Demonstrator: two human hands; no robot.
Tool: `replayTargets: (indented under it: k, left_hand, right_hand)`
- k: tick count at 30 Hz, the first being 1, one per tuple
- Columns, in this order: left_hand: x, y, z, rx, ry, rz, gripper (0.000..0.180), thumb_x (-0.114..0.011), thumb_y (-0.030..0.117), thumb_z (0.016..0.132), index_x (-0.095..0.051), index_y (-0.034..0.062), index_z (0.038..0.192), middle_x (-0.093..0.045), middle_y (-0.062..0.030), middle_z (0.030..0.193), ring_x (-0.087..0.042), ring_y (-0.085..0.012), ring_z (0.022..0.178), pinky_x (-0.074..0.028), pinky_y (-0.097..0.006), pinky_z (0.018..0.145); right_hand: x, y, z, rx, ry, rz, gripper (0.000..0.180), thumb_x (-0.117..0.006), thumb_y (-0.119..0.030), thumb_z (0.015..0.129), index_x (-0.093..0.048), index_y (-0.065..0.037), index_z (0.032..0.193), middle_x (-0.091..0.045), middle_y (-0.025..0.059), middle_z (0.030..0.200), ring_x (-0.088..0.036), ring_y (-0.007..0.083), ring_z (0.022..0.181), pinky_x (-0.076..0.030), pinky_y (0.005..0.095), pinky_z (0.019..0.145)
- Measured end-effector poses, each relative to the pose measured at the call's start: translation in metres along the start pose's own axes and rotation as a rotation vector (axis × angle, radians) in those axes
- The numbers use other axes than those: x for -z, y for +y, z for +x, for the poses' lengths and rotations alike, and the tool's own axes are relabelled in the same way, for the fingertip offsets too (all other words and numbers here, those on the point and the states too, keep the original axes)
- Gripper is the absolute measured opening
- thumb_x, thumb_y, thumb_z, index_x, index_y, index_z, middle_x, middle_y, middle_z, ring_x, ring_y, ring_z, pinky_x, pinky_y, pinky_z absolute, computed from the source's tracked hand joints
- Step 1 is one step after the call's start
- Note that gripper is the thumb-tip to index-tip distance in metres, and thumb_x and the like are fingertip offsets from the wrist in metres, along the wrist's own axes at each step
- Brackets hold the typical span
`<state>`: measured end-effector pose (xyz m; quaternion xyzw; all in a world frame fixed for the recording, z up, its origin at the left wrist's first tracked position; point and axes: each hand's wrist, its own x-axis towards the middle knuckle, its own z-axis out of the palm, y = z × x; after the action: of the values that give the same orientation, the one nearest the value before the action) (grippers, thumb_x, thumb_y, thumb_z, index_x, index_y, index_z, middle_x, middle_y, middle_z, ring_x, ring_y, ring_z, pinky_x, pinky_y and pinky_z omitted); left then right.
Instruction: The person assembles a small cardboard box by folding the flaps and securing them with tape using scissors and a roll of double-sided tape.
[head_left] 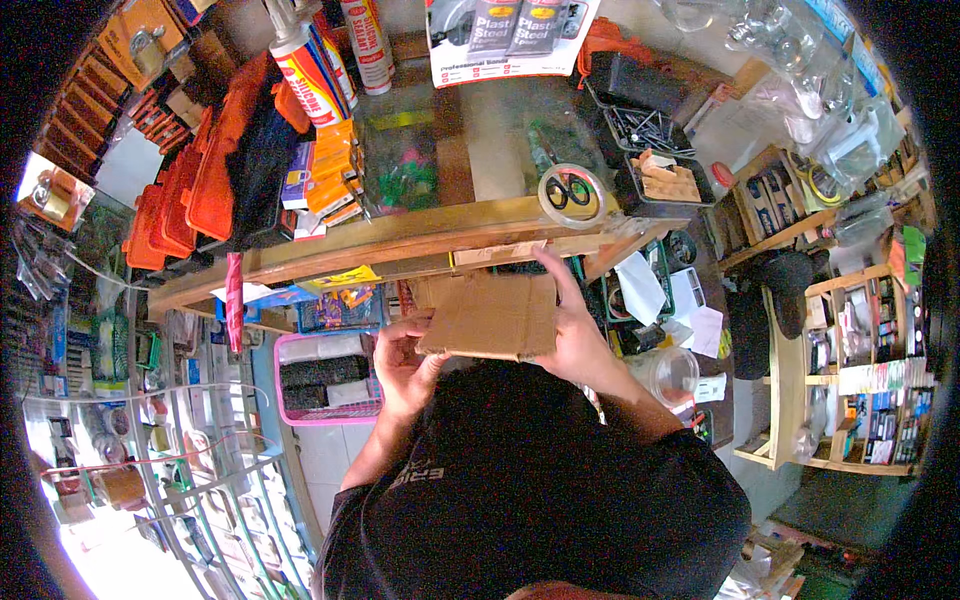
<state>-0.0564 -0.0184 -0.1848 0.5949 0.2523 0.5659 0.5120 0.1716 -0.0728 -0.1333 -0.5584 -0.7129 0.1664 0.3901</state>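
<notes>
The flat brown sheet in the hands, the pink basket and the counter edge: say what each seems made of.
Flat brown sheet: looks like cardboard, matt tan, thin with a raw edge. Pink basket: probably moulded plastic, bright even colour, lattice walls. Counter edge: seems wood, yellow-brown with visible grain. Left hand and right hand hold the sheet.

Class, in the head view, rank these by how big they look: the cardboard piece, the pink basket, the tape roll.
1. cardboard piece, held in both hands
2. pink basket, close to it in size, so unsure
3. tape roll, clearly smallest
</notes>
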Motion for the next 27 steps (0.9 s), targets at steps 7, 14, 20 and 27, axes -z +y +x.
replayTargets:
  k: [7, 14, 20, 27]
  left_hand:
    - [0.021, 0.013, -0.013, 0.121, -0.27, 0.11, 0.037, -0.078, 0.021, 0.072, -0.058, 0.0027, 0.096, -0.057, -0.0169, 0.12, -0.046, -0.0315, 0.122, -0.036, -0.041, 0.099]
    - [0.039, 0.011, -0.028, 0.287, -0.298, -0.275, 0.087, -0.071, 0.056, 0.071, -0.046, -0.0043, 0.128, -0.053, -0.0142, 0.127, -0.047, -0.0244, 0.121, -0.032, -0.037, 0.102]
    - [0.049, 0.017, -0.027, 0.262, -0.314, 0.029, 0.027, -0.056, 0.019, 0.092, -0.062, -0.0009, 0.108, -0.06, -0.0135, 0.115, -0.054, -0.0252, 0.109, -0.038, -0.036, 0.095]
    - [0.054, 0.017, -0.005, 0.046, -0.371, 0.205, 0.02, -0.061, 0.015, 0.088, -0.065, 0.0006, 0.101, -0.063, -0.0151, 0.104, -0.058, -0.03, 0.102, -0.042, -0.038, 0.09]
  right_hand:
    - [-0.007, -0.001, 0.006, 0.123, 0.017, 0.036, 0.039, -0.077, -0.019, 0.068, -0.066, -0.013, 0.105, -0.013, 0.0212, 0.148, -0.013, 0.0466, 0.136, -0.017, 0.0534, 0.11]
    - [-0.028, -0.009, -0.001, 0.15, 0.058, 0.09, 0.035, -0.076, -0.02, 0.071, -0.067, -0.012, 0.104, -0.016, 0.018, 0.148, -0.012, 0.0435, 0.137, -0.02, 0.0504, 0.11]
    - [-0.039, -0.015, -0.007, 0.277, 0.072, -0.23, 0.06, -0.074, -0.021, 0.071, -0.052, -0.009, 0.125, -0.018, 0.0169, 0.146, -0.013, 0.0419, 0.136, -0.024, 0.0505, 0.108]
    - [-0.047, -0.04, -0.015, 0.017, 0.176, 0.011, 0.063, -0.076, -0.019, 0.069, -0.046, -0.001, 0.121, -0.035, 0.0203, 0.13, -0.032, 0.0368, 0.124, -0.029, 0.0438, 0.102]
